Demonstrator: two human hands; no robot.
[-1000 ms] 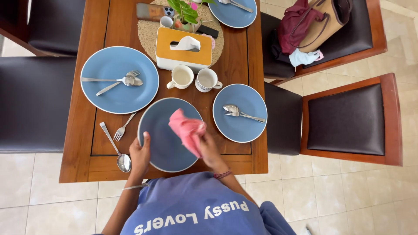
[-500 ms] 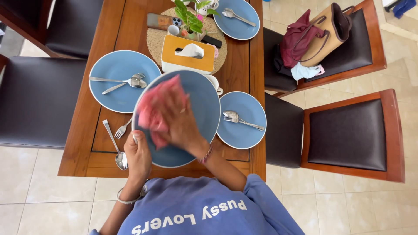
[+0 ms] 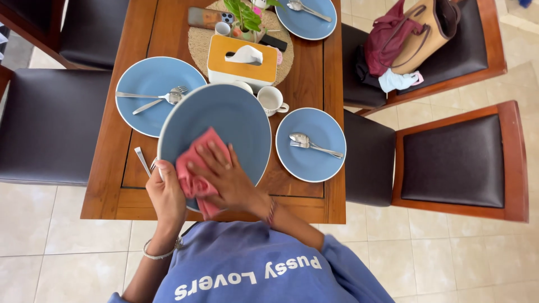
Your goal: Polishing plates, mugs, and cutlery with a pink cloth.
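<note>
Head view: large round blue ceramic plate (image 3: 224, 123) raised off the brown wooden table (image 3: 106, 168) and tilted toward the camera.
Since a second ago it has left the tabletop; left hand (image 3: 167, 196) grips its lower rim, right hand (image 3: 227, 179) presses a crumpled pink cloth (image 3: 193, 177) flat-fingered on its face, so wiping is under way.

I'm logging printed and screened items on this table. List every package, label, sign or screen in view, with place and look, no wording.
Tissue box: middle of the round woven mat, rectangular, orange top, white sides, white tissue sticking up.
Phone: far edge of the mat, lying flat, slim rectangle, back side up, so no lit screen shows.
Sweatshirt: bottom of the view, blue with white lettering.
No signs seen.
</note>
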